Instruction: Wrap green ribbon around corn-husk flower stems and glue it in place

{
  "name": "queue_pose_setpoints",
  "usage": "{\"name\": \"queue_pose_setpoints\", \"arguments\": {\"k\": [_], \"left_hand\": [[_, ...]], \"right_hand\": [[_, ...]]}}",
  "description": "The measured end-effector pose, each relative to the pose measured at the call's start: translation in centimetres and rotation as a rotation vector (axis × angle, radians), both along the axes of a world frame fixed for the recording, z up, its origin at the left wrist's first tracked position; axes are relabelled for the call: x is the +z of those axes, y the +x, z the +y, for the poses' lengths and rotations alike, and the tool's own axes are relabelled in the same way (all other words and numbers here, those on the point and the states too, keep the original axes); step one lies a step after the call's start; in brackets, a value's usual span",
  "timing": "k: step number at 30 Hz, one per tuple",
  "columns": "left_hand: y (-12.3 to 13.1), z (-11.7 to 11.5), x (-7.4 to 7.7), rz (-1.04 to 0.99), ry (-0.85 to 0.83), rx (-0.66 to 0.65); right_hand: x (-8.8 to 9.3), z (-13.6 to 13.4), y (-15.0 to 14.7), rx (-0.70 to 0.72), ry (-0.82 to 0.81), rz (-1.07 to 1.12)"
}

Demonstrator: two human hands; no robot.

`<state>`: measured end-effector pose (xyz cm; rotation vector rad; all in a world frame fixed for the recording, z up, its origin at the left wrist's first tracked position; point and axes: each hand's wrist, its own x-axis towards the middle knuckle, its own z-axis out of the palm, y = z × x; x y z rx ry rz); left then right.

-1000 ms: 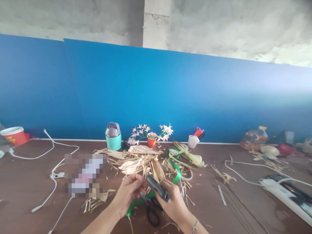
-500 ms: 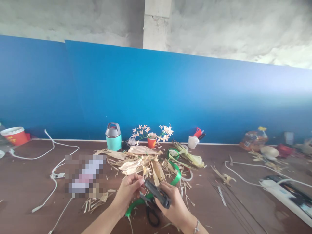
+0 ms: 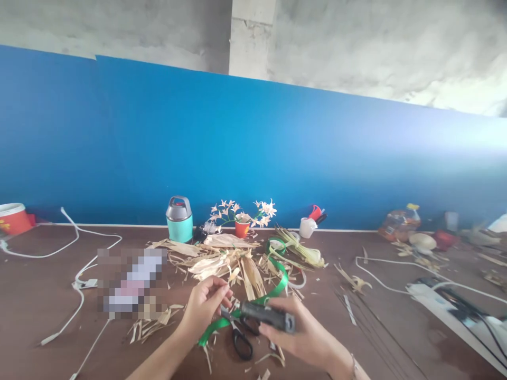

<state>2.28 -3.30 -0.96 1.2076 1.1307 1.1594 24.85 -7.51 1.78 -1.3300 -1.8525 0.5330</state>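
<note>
My left hand [image 3: 206, 300] is closed in a pinch, with a small pale piece of corn husk [image 3: 229, 273] at its fingertips. Wrapped round a black elongated tool [image 3: 266, 315], my right hand [image 3: 295, 330] is just to the right; the tool's exact kind is unclear. Beneath and between the hands lie black-handled scissors [image 3: 241, 343] and a green ribbon [image 3: 280, 285]. Dry corn husks [image 3: 214, 264] are heaped beyond my fingers. Husk flowers [image 3: 266, 210] stand in a small red cup [image 3: 242, 228] behind the heap.
A teal flask [image 3: 180, 228] stands at the back left, a white cup with tools [image 3: 307, 228] at the back right. White cables [image 3: 83, 298] run along the left side. Thin wires [image 3: 382, 330] and a white power strip [image 3: 447, 322] lie right. A blue partition [image 3: 253, 148] closes the rear.
My right hand has drawn the black tool right, away from my left fingertips, and turned it more level. My left hand keeps its pinch. The whole view has shifted slightly.
</note>
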Motion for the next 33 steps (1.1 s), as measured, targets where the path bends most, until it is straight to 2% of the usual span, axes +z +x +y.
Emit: {"name": "queue_pose_setpoints", "arguments": {"k": [2,4,6,8,11,15,17,19,23,25,27,29,30,33], "left_hand": [[-0.1,0.2,-0.1,-0.005,0.001,0.021],[-0.2,0.3,0.0,-0.025,0.015,0.039],[-0.3,0.3,0.0,-0.036,0.014,0.051],[-0.3,0.2,0.1,-0.034,0.007,0.056],[-0.3,0.1,0.2,-0.030,-0.004,0.060],[-0.2,0.0,0.2,-0.027,-0.011,0.059],[-0.3,0.0,0.2,-0.022,-0.008,0.050],[-0.3,0.1,0.2,-0.022,-0.007,0.043],[-0.4,0.1,0.1,-0.028,-0.009,0.047],[-0.4,0.1,0.0,-0.030,-0.018,0.051],[-0.3,0.1,0.1,-0.033,-0.029,0.053],[-0.3,0.1,0.3,-0.038,-0.039,0.049],[-0.3,0.0,0.5,-0.038,-0.041,0.044],[-0.4,-0.1,1.0,-0.042,-0.036,0.022]], "right_hand": [[0.3,0.0,0.6,-0.059,-0.033,-0.010],[0.9,0.4,2.1,-0.216,-0.038,-0.061],[1.2,0.9,4.2,-0.378,-0.048,-0.210],[0.8,1.1,6.3,-0.454,-0.075,-0.361],[-1.2,0.9,8.6,-0.461,-0.154,-0.545],[-3.6,0.4,9.1,-0.344,-0.257,-0.590],[-3.8,0.2,8.8,-0.313,-0.294,-0.598],[-3.2,0.0,8.4,-0.321,-0.313,-0.642],[-0.4,-0.2,6.4,-0.416,-0.295,-0.802],[0.8,-0.1,4.5,-0.459,-0.224,-0.817],[1.3,0.2,2.2,-0.321,-0.138,-0.677],[1.1,0.8,-0.3,-0.079,-0.035,-0.562],[0.8,1.2,-1.3,-0.009,-0.009,-0.551],[0.0,2.4,-3.4,0.048,-0.059,-0.646]]}}
